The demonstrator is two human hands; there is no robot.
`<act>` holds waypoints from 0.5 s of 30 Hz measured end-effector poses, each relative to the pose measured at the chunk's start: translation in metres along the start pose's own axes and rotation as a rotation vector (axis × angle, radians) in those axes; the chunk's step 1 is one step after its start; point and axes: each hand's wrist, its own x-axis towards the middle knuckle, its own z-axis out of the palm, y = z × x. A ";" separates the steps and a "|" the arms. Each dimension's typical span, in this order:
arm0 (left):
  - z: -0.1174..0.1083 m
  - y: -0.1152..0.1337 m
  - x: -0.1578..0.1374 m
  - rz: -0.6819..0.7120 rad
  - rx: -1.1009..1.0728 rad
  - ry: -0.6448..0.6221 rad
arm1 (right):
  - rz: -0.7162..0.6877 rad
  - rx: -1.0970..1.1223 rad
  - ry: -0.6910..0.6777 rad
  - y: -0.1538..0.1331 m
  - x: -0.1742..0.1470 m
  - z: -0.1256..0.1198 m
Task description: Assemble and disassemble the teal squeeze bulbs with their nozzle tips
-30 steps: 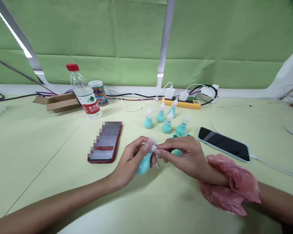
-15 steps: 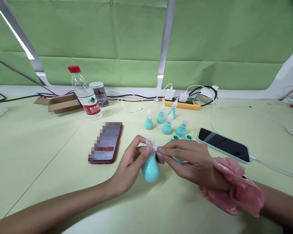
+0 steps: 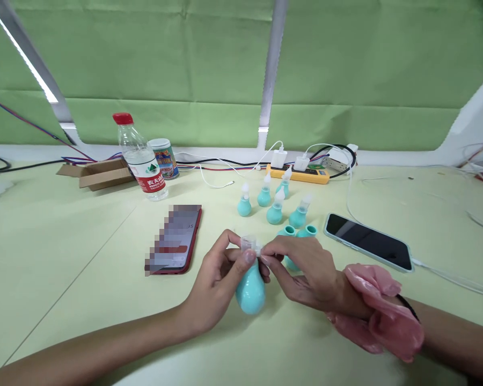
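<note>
My left hand (image 3: 221, 284) is closed around the neck of a turquoise nasal aspirator bulb (image 3: 250, 294), its round end hanging down. A clear plastic fitting (image 3: 248, 243) sits at the bulb's mouth, with my left thumb pressed against it. From the right side, my right hand (image 3: 306, 268) pinches the edge of this fitting between thumb and fingertips. Several finished-looking nasal aspirators (image 3: 275, 212) with pale tips stand upright behind my hands. Closer to my right hand are open-mouthed turquoise bulbs (image 3: 307, 231), partly hidden by it.
A red-cased phone (image 3: 175, 241) lies on the left, another phone (image 3: 368, 241) on a charging cable at right. Farther back are a water bottle (image 3: 147, 171), a can (image 3: 165, 159), a cardboard box (image 3: 104, 174) and a yellow power strip (image 3: 301, 174).
My right hand's fingers have bent into a tighter pinch, and its wrist has shifted slightly left. Both hands and the held bulb appear a little lower; the whole view has shifted slightly too.
</note>
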 end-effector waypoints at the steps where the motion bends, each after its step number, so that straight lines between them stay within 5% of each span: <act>1: 0.000 0.000 0.000 -0.008 -0.003 0.005 | 0.009 -0.022 0.000 0.001 -0.001 0.001; 8: -0.002 0.003 0.004 -0.039 -0.023 0.085 | 0.181 -0.131 0.132 0.014 0.010 -0.017; 15: -0.010 0.000 0.012 -0.043 0.044 0.246 | 0.030 -0.502 -0.369 0.033 0.001 0.003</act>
